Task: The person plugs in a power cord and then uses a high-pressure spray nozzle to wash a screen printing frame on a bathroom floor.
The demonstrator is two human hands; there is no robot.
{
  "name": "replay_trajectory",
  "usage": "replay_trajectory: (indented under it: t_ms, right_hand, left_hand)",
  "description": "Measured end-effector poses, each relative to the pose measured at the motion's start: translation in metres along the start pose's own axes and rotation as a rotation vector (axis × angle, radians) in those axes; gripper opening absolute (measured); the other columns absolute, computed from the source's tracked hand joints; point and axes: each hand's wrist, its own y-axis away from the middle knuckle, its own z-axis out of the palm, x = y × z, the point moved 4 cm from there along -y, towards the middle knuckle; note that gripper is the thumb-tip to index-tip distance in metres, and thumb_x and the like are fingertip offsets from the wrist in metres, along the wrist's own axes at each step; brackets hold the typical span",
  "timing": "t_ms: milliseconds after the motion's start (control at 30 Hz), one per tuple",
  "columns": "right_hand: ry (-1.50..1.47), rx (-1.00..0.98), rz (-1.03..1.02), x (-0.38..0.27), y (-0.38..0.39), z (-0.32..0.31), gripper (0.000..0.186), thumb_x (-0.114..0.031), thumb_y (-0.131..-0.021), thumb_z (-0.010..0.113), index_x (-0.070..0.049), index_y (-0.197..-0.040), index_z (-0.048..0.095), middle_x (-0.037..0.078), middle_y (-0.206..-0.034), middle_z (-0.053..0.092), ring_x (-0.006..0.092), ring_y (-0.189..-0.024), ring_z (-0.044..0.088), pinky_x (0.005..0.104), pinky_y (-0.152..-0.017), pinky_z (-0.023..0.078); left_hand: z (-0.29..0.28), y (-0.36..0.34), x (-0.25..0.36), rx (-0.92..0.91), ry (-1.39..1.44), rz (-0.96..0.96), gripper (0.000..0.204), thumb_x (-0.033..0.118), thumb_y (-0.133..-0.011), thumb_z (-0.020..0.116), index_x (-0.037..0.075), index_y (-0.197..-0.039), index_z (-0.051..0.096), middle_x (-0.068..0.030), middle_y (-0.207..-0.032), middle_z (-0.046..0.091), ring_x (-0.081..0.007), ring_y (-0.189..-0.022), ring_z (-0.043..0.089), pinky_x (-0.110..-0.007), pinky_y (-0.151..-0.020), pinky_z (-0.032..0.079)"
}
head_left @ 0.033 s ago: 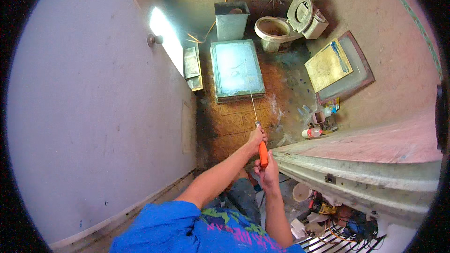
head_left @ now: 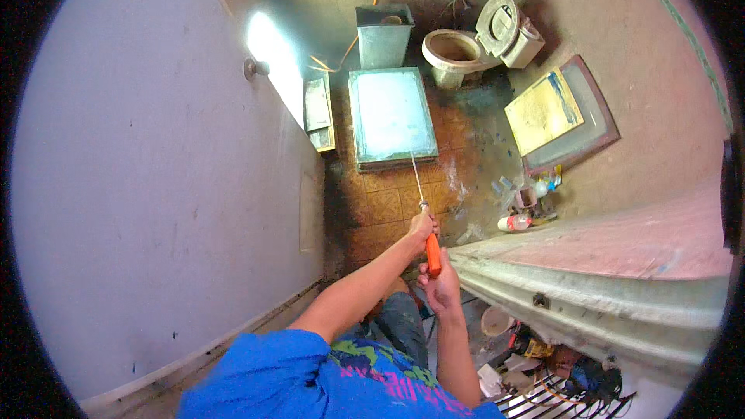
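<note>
A: Your left hand [head_left: 423,223]?
B: Grips the orange-handled rod tool [head_left: 433,254], tip lined up with the pale panel's [head_left: 392,112] near edge; contact unclear.
A: Right hand [head_left: 442,289]?
B: Yours is half-curled by the tool's butt end; can't tell if gripping.

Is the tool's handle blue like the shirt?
No, the handle is orange, while the shirt is blue.
</note>
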Motion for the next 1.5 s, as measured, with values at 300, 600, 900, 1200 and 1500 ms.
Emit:
replay_trajectory:
  t_ms: [300, 600, 900, 1200, 1500]
  right_hand:
    - [1.45, 0.074, -0.555, -0.09, -0.009, 0.044, 0.083, -0.027, -0.08, 0.072, -0.005, -0.147, 0.029, 0.022, -0.119, 0.06, 0.0406, -0.107, 0.058, 0.0425, -0.093, 0.046]
    - [0.169, -0.148, -0.409, -0.112, -0.152, 0.015, 0.061, -0.033, -0.095, 0.055, -0.013, -0.149, 0.033, 0.006, -0.115, 0.055, 0.0176, -0.094, 0.057, 0.0313, -0.084, 0.048]
    - [0.468, 0.014, -0.636, -0.116, -0.214, 0.053, 0.045, -0.044, -0.098, 0.049, -0.009, -0.127, 0.054, 0.006, -0.092, 0.063, 0.0187, -0.076, 0.06, 0.0335, -0.069, 0.05]
    - [1.173, 0.369, -0.827, -0.11, -0.371, 0.022, 0.034, -0.035, -0.095, 0.057, -0.008, -0.115, 0.064, 0.014, -0.065, 0.061, 0.031, -0.057, 0.059, 0.0407, -0.054, 0.043]
    - [0.997, 0.044, -0.86, -0.002, -0.505, 0.03, 0.029, -0.026, -0.093, 0.059, -0.003, -0.11, 0.065, 0.011, -0.065, 0.061, 0.0238, -0.061, 0.063, 0.0374, -0.054, 0.044]
  left_hand:
    - [0.013, -0.064, 0.034, 0.069, -0.142, 0.107, 0.042, 0.051, -0.098, 0.044, 0.013, -0.081, 0.043, -0.0008, -0.064, 0.043, -0.0124, -0.051, 0.044, -0.032, -0.045, 0.042]
    - [0.078, -0.098, 0.066, 0.36, -1.606, 0.442, 0.055, 0.05, -0.098, 0.038, 0.006, -0.129, 0.046, -0.02, -0.104, 0.065, -0.0354, -0.099, 0.063, -0.047, -0.082, 0.049]
    - [0.063, -0.126, 0.126, 0.559, -1.186, 0.17, 0.062, 0.058, -0.095, 0.034, 0.009, -0.131, 0.047, -0.0285, -0.127, 0.054, -0.0472, -0.123, 0.046, -0.056, -0.103, 0.034]
    - [-0.152, -0.129, 0.2, 0.601, -0.995, 0.401, 0.06, 0.058, -0.094, 0.042, 0.006, -0.119, 0.061, -0.0186, -0.12, 0.06, -0.0361, -0.113, 0.056, -0.045, -0.095, 0.042]
    - [-0.453, -0.076, 0.087, 0.793, -1.103, 0.329, 0.049, 0.043, -0.096, 0.047, -0.003, -0.102, 0.063, -0.0268, -0.101, 0.064, -0.0454, -0.095, 0.06, -0.049, -0.085, 0.045]
